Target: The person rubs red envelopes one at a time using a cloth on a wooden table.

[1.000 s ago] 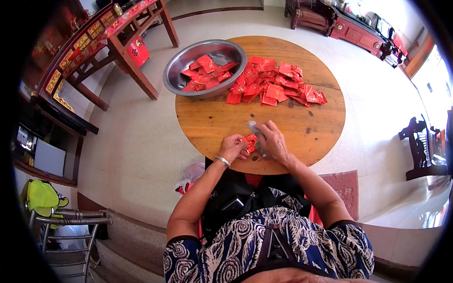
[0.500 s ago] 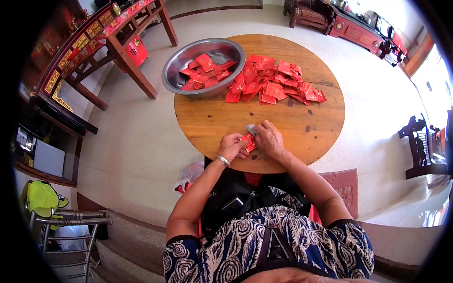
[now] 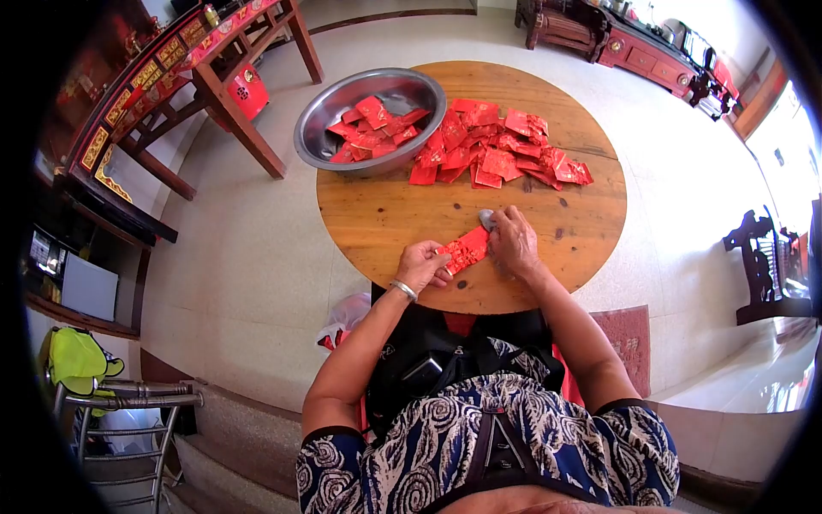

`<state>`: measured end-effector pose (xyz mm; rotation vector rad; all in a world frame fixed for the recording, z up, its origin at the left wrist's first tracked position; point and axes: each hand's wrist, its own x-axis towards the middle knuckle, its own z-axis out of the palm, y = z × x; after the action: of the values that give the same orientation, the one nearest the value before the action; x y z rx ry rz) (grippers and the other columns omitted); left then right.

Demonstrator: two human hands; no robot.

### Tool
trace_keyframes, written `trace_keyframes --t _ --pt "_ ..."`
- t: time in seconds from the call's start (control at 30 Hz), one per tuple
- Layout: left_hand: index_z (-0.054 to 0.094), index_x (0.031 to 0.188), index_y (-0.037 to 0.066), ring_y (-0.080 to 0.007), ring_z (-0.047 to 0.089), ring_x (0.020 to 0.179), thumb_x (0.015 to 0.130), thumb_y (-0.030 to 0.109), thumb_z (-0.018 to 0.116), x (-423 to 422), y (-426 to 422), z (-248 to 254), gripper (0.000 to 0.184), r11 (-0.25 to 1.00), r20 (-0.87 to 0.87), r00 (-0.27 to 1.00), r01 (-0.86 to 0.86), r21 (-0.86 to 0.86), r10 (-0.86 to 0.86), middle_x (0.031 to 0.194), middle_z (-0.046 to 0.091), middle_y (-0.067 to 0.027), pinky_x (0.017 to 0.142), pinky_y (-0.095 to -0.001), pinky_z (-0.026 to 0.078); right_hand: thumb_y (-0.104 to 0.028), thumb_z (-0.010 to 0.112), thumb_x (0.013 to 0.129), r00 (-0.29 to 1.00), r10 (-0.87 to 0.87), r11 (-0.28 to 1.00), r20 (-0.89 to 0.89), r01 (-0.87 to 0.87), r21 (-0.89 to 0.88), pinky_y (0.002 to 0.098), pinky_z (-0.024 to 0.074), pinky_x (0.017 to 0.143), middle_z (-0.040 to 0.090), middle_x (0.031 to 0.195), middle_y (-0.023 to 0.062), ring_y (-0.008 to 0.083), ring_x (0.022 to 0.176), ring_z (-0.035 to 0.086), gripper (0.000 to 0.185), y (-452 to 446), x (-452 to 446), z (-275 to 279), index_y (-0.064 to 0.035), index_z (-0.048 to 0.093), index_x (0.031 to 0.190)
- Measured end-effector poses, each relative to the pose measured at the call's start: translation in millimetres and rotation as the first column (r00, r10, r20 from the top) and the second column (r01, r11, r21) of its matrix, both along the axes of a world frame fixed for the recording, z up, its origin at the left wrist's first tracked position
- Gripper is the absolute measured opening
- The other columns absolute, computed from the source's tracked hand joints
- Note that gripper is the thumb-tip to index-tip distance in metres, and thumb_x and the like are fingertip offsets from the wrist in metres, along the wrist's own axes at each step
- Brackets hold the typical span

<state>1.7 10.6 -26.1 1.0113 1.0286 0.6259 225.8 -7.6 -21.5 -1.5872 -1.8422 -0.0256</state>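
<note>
while the left hand (image 3: pixel 421 266) pinches the lower-left end of the red packet (image 3: pixel 467 251), the right hand (image 3: pixel 515 243), curled, grips a grey item (image 3: pixel 486 219) by its upper-right end.

The sole view is worn on the person's head, looking forward and steeply down over the patterned shirt (image 3: pixel 514 437) and both forearms. The round table (image 3: pixel 385 206) lies centrally, within arm's reach; floor (image 3: pixel 248 257) and furniture stand farther out. Coverage is wide, with curved edges and black corners; no second view shares it.
</note>
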Motion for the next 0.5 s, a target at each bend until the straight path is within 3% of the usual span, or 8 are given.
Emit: trace_keyframes --t 0.2,0.5 --pt "0.058 0.094 0.005 -0.013 0.066 0.057 0.088 0.012 0.065 -1 0 0 0.012 1.0 0.003 1.0 0.013 0.006 -0.013 0.073 0.064 -0.0049 0.045 -0.0238 0.055 -0.006 0.059 0.075 0.994 -0.09 0.993 -0.059 0.085 -0.078 0.0438 0.0491 0.073 0.053 0.089 0.014 0.0347 0.086 0.057 0.018 -6 3 15 -0.0052 0.058 0.093" --pt "0.058 0.094 0.005 -0.014 0.066 0.058 0.09 0.014 0.063 -1 -1 3 0.011 0.999 -0.019 0.999 0.031 0.02 -0.031 0.075 0.065 -0.0066 0.047 -0.0252 0.056 -0.006 0.06 0.08 0.927 0.218 0.975 -0.304 -0.217 0.035 0.0428 0.0484 0.069 0.053 0.089 0.0158 0.0367 0.082 0.057 0.023 -21 -46 29 -0.0053 0.06 0.103"
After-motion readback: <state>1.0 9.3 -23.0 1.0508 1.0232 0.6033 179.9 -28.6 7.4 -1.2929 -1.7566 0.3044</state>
